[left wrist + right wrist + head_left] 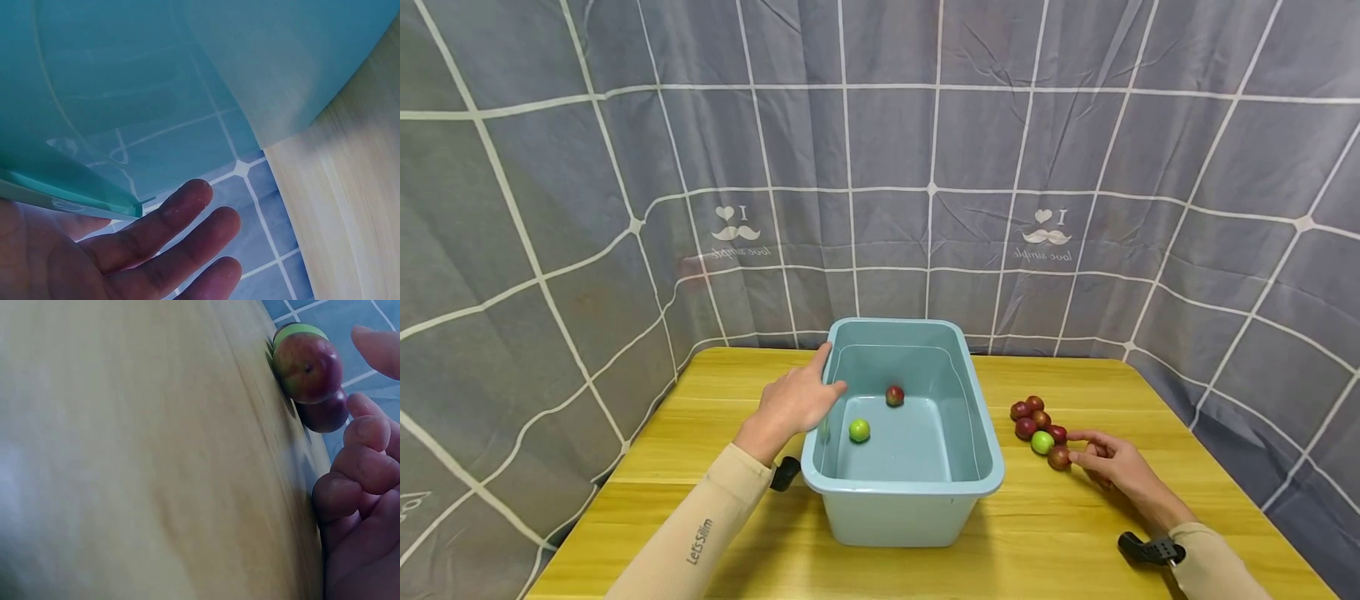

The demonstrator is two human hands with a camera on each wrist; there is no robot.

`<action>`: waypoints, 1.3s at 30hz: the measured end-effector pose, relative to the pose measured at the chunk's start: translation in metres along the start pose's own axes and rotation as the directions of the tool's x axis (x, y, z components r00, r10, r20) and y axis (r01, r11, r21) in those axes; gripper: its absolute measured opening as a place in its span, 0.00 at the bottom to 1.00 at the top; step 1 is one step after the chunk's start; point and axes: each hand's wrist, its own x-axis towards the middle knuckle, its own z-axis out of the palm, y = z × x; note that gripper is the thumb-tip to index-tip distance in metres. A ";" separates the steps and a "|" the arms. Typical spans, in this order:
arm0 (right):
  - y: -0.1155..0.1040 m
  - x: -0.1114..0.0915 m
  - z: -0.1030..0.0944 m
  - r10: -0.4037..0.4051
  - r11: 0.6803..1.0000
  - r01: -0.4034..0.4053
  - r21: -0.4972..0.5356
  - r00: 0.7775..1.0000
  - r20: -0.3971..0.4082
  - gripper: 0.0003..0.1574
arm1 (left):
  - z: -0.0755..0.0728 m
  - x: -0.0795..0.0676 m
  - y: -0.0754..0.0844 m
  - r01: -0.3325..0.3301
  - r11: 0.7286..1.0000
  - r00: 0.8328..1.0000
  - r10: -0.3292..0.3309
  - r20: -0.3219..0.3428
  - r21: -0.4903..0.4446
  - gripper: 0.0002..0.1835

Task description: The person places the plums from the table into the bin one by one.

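My left hand (797, 398) rests on the left rim of a light blue plastic tub (902, 487). Its thumb lies over the inner side; in the left wrist view the other fingers (187, 240) stretch loosely outside the wall. Inside the tub lie a green plum (859, 430) and a dark red plum (895, 396). To the right of the tub, my right hand (1116, 467) reaches to the near end of a plum cluster, thumb and index finger spread beside the nearest red plum (1059, 457). A gap shows between the fingertips and the red plum (308, 367) in the right wrist view.
Several dark red plums (1025, 428) and one green plum (1042, 442) sit close together on the wooden table (1075, 533). Grey checked curtains (887, 150) hang behind the table and at both sides. Each wrist wears a black strap (1152, 550).
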 end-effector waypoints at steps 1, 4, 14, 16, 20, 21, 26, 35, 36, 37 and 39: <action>0.001 0.000 0.000 -0.002 1.000 0.002 0.001 1.000 0.000 0.30 | 0.000 0.000 0.000 -0.002 1.000 1.000 0.002 0.001 -0.001 0.43; 0.002 0.000 0.000 -0.023 1.000 0.023 -0.011 1.000 0.010 0.29 | -0.001 -0.001 0.000 -0.001 1.000 1.000 0.001 0.003 -0.002 0.43; 0.004 0.002 0.000 0.011 0.999 -0.009 -0.048 1.000 0.026 0.27 | 0.000 -0.001 0.000 0.001 1.000 1.000 -0.001 0.005 -0.008 0.43; 0.004 0.003 0.001 0.027 0.998 -0.026 -0.056 0.999 0.025 0.28 | 0.000 0.000 0.000 0.000 1.000 1.000 0.000 0.003 -0.008 0.43; 0.004 0.005 0.001 0.032 0.998 -0.030 -0.063 0.999 0.027 0.29 | 0.000 0.000 0.000 0.002 1.000 1.000 -0.002 0.004 -0.009 0.43; 0.004 0.005 0.001 0.032 0.997 -0.030 -0.068 0.999 0.028 0.29 | 0.000 0.000 0.000 0.002 1.000 1.000 -0.002 0.004 -0.009 0.43; 0.003 0.006 0.002 0.049 0.995 -0.046 -0.089 0.998 0.028 0.30 | 0.000 0.000 0.000 -0.001 1.000 1.000 0.001 0.003 -0.007 0.43; 0.001 0.007 0.004 0.068 0.993 -0.064 -0.097 0.997 0.033 0.29 | 0.000 0.000 -0.001 -0.002 1.000 1.000 0.002 0.002 -0.008 0.43; 0.001 0.007 0.003 0.066 0.993 -0.063 -0.098 0.997 0.035 0.29 | 0.000 0.000 0.000 -0.002 1.000 1.000 0.002 0.001 -0.008 0.43; 0.001 0.007 0.003 0.065 0.993 -0.061 -0.099 0.997 0.037 0.29 | 0.000 -0.001 0.000 -0.002 1.000 1.000 0.002 0.002 -0.010 0.43; 0.000 0.008 0.003 0.065 0.993 -0.060 -0.101 0.997 0.042 0.29 | 0.000 -0.001 0.000 -0.001 1.000 1.000 0.001 0.001 -0.011 0.43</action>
